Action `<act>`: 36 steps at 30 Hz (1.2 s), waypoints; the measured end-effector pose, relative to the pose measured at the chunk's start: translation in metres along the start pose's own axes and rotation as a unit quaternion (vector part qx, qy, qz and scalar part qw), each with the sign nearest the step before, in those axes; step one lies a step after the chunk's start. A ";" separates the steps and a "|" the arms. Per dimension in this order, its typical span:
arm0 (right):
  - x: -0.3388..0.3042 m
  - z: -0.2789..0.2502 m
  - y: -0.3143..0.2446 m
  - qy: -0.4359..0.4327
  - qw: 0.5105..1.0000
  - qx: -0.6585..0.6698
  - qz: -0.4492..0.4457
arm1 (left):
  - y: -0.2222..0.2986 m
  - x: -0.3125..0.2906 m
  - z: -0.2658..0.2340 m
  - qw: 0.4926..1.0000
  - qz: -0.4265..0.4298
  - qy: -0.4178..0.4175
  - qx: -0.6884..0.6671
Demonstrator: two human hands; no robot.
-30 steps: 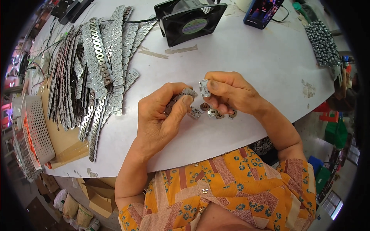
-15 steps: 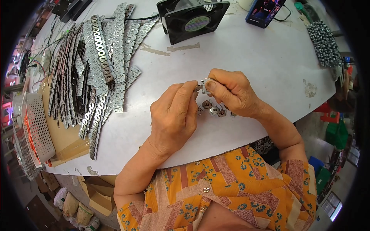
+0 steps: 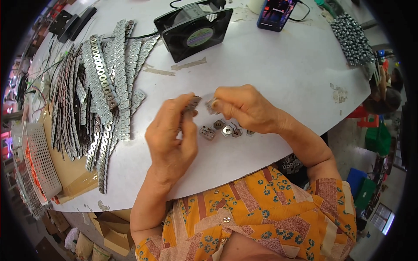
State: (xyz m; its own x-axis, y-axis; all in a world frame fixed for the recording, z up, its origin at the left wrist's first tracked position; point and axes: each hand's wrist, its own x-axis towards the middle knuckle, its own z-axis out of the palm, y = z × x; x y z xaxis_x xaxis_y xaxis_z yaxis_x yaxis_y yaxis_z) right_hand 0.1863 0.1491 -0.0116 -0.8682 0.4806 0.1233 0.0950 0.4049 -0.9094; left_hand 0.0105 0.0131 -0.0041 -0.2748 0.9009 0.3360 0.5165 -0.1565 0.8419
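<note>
Over the middle of the table, my left hand (image 3: 172, 135) pinches a short piece of metal strip (image 3: 193, 103) between thumb and fingers. A small gap to the right, my right hand (image 3: 246, 108) is closed on a small silvery metal part (image 3: 212, 106), blurred and partly covered by the thumb and fingers. Several loose metal parts lie on the table below the hands. Among them are a squarish silvery one (image 3: 207, 132), a brown-centred one (image 3: 220, 125) and a bright one (image 3: 227, 130). My right hand partly hides the rightmost of them.
Long strips of joined metal parts (image 3: 124, 87) are heaped at left on cardboard and the white table (image 3: 278, 69). A white perforated basket (image 3: 45, 158) stands at the left edge. Behind are a black fan (image 3: 196, 32) and a phone (image 3: 276, 13); a bundle of dark shiny parts (image 3: 352, 41) lies far right.
My hands have drawn apart, so the pieces they hold no longer meet. More of the loose parts below shows. The whole view has shifted a little.
</note>
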 end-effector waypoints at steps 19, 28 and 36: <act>0.000 -0.011 0.004 -0.020 0.994 0.049 -0.093 | 0.006 0.003 -0.011 0.979 -0.069 -0.146 -0.121; -0.003 -0.004 0.003 -0.043 0.979 -0.102 -0.172 | 0.002 -0.001 -0.016 0.973 -0.100 -0.190 -0.085; 0.002 -0.006 -0.012 -0.112 0.890 0.360 0.258 | -0.004 -0.001 -0.008 0.947 -0.179 -0.104 -0.246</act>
State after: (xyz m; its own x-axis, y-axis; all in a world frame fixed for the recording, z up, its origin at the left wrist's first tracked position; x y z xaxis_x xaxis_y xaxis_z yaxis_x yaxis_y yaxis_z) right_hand 0.1861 0.1502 0.0019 -0.8826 0.2587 -0.3924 0.2413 -0.4670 -0.8507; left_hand 0.0021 0.0093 -0.0043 -0.1695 0.9839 -0.0560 -0.0340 0.0510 0.9981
